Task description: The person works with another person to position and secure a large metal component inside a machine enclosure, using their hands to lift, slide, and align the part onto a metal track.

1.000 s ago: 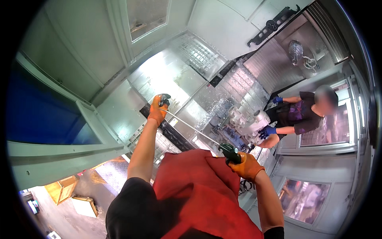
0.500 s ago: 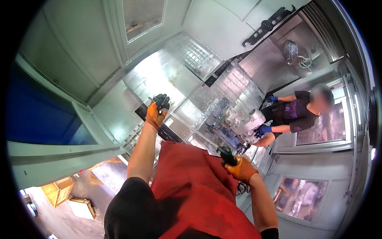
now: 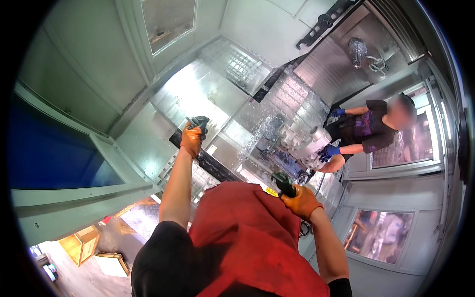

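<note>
Our right hand [image 3: 303, 203] firmly grips a green tool [image 3: 284, 184]; our left hand [image 3: 193, 137] half-curls, its hold unclear; purple print [image 3: 362, 130] marks a co-worker's shirt [image 3: 374, 118].

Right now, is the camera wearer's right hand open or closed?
Closed: the orange-gloved right hand is wrapped around a dark green tool.

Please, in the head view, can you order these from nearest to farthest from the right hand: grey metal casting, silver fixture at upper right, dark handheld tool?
From the right hand:
1. Dark handheld tool: in its grip.
2. Grey metal casting: beyond the tool, right of centre.
3. Silver fixture: upper right, past the casting.
</note>
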Motion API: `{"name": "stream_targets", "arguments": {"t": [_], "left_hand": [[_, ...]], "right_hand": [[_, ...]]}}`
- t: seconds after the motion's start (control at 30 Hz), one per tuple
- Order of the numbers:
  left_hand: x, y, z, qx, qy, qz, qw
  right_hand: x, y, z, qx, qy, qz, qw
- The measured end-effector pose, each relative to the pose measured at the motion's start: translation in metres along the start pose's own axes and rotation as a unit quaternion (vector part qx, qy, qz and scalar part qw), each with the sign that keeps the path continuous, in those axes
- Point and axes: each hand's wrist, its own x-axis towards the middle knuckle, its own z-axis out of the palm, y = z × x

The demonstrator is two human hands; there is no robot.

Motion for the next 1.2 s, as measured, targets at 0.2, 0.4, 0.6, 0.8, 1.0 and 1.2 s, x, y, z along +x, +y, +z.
{"name": "stream_targets", "arguments": {"t": [0.2, 0.4, 0.6, 0.8, 1.0, 1.2], "left_hand": [[0.008, -0.013, -0.001, 0.208, -0.008, 0.071, 0.976], [-0.008, -0.008, 0.031, -0.069, 0.027, -0.032, 0.997], [0.011, -0.024, 0.018, -0.223, 0.071, -0.119, 0.965], [0.012, -0.027, 0.025, -0.141, 0.019, -0.086, 0.986], [0.022, -0.039, 0.033, -0.036, 0.006, -0.048, 0.998], [0.002, -0.026, 0.058, -0.069, 0.06, -0.115, 0.989]], "right_hand": [[0.002, 0.001, -0.01, 0.028, 0.014, 0.01, 0.999], [-0.011, 0.023, 0.001, 0.045, -0.062, 0.023, 0.997], [-0.008, 0.026, 0.008, 0.047, -0.024, 0.039, 0.998], [-0.014, 0.023, 0.002, 0.075, -0.059, 0.019, 0.995], [-0.009, 0.028, -0.009, 0.05, 0.021, 0.079, 0.995], [-0.02, 0.048, -0.002, 0.032, -0.017, 0.074, 0.997]]}}
